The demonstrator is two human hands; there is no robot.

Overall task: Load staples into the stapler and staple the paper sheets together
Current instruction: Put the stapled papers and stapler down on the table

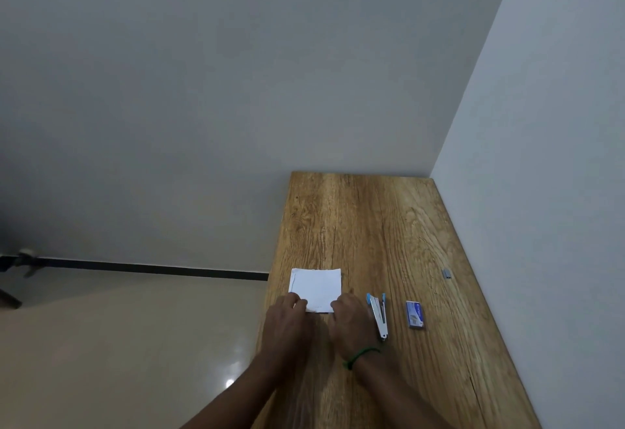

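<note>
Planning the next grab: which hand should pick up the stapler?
Probably the right hand. It rests on the near right corner of the paper sheets, with the stapler lying just beside it. The left hand sits on the far side and can keep the sheets steady.

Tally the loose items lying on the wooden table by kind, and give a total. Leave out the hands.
Stack of white paper sheets: 1
Stapler, open, silver with blue trim: 1
Blue staple box: 1
Small grey strip, apparently staples: 1
Total: 4

Matt grained wood table; white paper sheets.
</note>
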